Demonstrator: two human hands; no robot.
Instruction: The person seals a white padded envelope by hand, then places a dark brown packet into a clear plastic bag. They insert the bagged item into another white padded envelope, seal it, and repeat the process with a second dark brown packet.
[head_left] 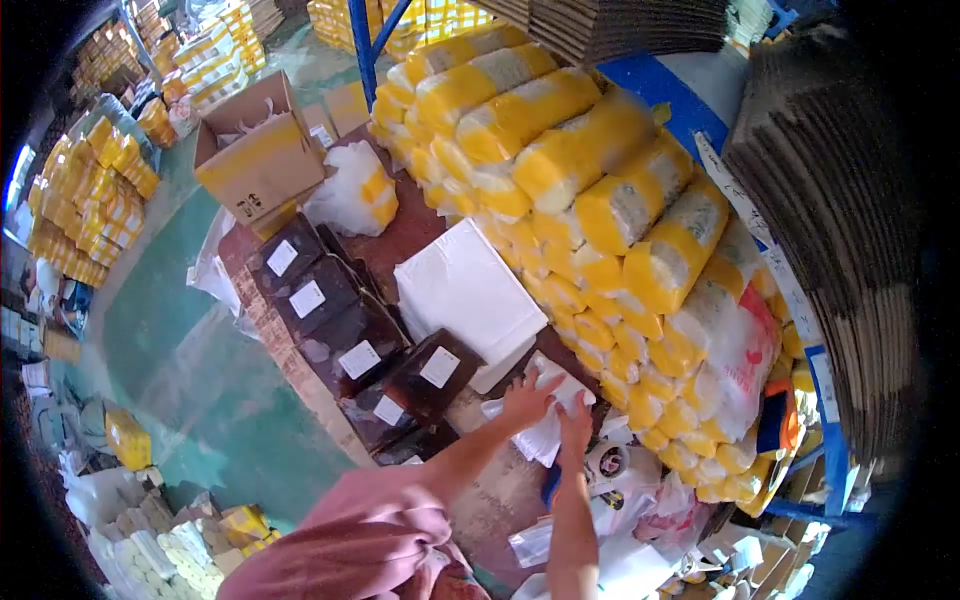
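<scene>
My left hand point(528, 402) lies over a folded stack of white plastic bags point(540, 440), fingers spread and touching the plastic. Beside it, my right hand point(574, 428) grips the right side of the stack between thumb and fingers. The bags rest on the reddish-brown table, near a white foam box point(470, 290). Just left of my left hand stands a dark wrapped block with a white label point(432, 378). More dark labelled packages point(325, 295) form a row along the table's left edge.
Yellow-and-white wrapped bundles point(600, 210) pile high along the right side. Stacked flat cardboard point(825, 240) stands beyond a blue rack. An open carton point(255, 150) and a white-and-yellow bag point(352, 190) are at the far end. A tape roll point(608, 462) lies near my right arm.
</scene>
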